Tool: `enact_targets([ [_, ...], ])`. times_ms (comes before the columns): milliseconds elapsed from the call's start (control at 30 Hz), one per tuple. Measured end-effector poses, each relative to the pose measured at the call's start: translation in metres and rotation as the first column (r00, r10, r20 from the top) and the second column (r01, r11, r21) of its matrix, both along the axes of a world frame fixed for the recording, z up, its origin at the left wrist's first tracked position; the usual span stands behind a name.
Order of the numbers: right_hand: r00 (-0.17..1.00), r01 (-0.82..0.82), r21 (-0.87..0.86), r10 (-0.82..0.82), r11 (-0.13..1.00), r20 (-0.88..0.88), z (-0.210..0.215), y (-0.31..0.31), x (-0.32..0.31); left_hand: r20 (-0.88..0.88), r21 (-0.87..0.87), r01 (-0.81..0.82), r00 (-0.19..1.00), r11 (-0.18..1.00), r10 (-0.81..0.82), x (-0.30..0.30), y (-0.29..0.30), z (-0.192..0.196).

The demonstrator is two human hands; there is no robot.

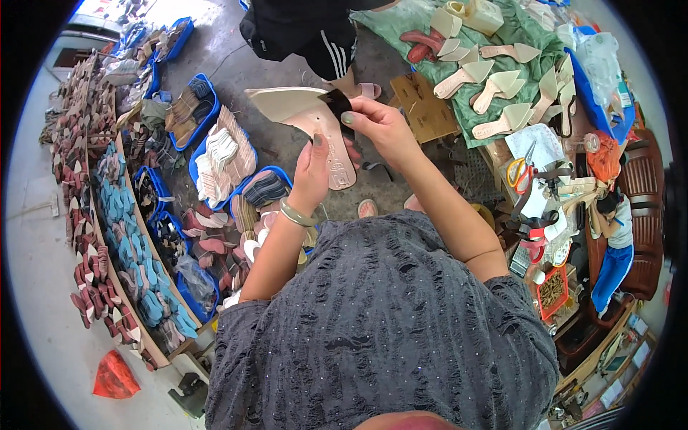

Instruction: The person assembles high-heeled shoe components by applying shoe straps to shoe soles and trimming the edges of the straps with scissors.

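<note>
In front of my body, a pale pink shoe insole [337,159] with a cream pointed toe part [283,104] is held up over the floor. My left hand [310,175] grips its edge, thumb lying on the pink face. A dark, glossy black strip [334,105] crosses the piece where the cream part meets the pink. My right hand [383,130] pinches this strip between thumb and fingers at the right side. Part of the strip is hidden behind the right fingers, so I cannot tell how it joins the insole.
On the right, a bench with green cloth [527,100] bears several similar cream-toed insoles [494,92], with scissors [517,172] nearby. Blue baskets [218,111] of shoe parts stand at left, beside loaded racks [140,251]. A person in black shorts [297,32] stands ahead; another person [616,236] is at far right.
</note>
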State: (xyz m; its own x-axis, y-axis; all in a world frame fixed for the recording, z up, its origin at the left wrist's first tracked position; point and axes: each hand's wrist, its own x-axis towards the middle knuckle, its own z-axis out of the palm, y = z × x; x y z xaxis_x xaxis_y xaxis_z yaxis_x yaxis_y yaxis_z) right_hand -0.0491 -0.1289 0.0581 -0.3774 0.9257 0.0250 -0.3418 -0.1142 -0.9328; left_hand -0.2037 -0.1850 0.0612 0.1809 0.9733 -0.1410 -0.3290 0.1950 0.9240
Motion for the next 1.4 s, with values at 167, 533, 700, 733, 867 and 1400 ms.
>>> enact_targets([
  [167, 0.988, 0.097, 0.045, -0.091, 0.994, -0.123, 0.020, -0.018, -0.025, -0.295, 0.425, -0.097, 0.925, 0.900, 0.240, -0.018, -0.006, 0.013],
  [533, 0.942, 0.216, 0.326, -0.285, 0.920, 0.179, 0.075, -0.056, -0.052, 0.274, 0.309, -0.461, 0.881, 0.832, 0.387, -0.023, -0.020, 0.051],
  [700, 0.882, 0.349, 0.458, -0.452, 0.818, 0.135, 0.091, -0.072, -0.051, 0.412, 0.226, -0.429, 0.856, 0.875, 0.313, -0.016, -0.028, 0.063],
  [733, 0.851, 0.364, 0.603, -0.516, 0.710, 0.094, 0.097, -0.074, -0.049, 0.393, 0.224, -0.394, 0.874, 0.892, 0.287, -0.016, -0.030, 0.065],
  [867, 0.795, 0.342, 0.742, -0.599, 0.577, 0.099, 0.106, -0.078, -0.041, 0.466, 0.243, -0.321, 0.866, 0.915, 0.180, -0.004, -0.037, 0.082],
  [1400, 0.964, 0.265, 0.032, -0.265, 0.964, 0.014, 0.109, -0.085, -0.019, 0.496, 0.356, -0.121, 0.865, 0.927, -0.077, 0.013, -0.030, 0.081],
])
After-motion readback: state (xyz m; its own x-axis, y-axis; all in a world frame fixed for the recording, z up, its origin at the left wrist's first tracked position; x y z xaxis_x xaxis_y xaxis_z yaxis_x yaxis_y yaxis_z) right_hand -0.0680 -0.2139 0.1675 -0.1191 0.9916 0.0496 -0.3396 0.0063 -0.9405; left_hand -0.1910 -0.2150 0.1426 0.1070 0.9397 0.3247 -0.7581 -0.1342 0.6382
